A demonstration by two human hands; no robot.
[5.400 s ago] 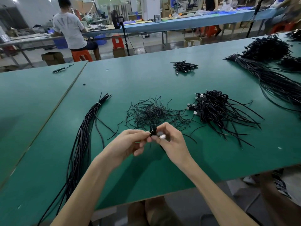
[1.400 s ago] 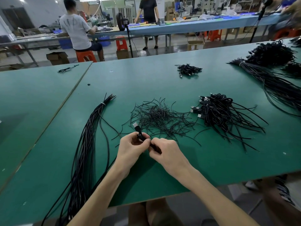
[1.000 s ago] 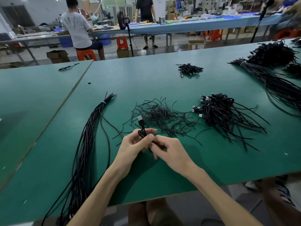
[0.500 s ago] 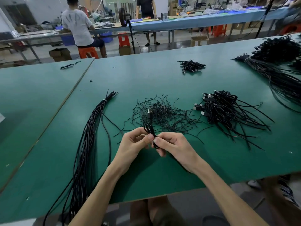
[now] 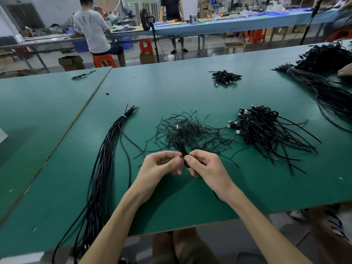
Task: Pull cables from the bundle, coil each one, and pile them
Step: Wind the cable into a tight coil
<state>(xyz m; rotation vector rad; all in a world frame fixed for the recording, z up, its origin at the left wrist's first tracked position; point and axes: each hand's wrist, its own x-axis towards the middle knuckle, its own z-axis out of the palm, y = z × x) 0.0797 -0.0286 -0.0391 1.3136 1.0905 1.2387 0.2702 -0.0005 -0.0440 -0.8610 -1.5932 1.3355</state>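
A small coiled black cable (image 5: 181, 149) is pinched between my left hand (image 5: 160, 166) and my right hand (image 5: 205, 166), just above the green table (image 5: 190, 197). Its loop rises from my fingertips toward a scatter of thin black twist ties (image 5: 190, 130). A long bundle of straight black cables (image 5: 106, 159), tied near its far end, lies to the left and runs off the near edge. A pile of coiled cables (image 5: 266, 130) with USB plugs sits to the right.
A smaller heap of coiled cables (image 5: 225, 77) lies farther back. Big cable bundles (image 5: 327, 86) fill the far right, with another person's hand at the edge. A second green table (image 5: 38, 111) adjoins on the left. People work at benches behind.
The cable's plug end, which stuck up between my hands, has been wound down into the coil. Both hands keep their pinch and have stayed in about the same place.
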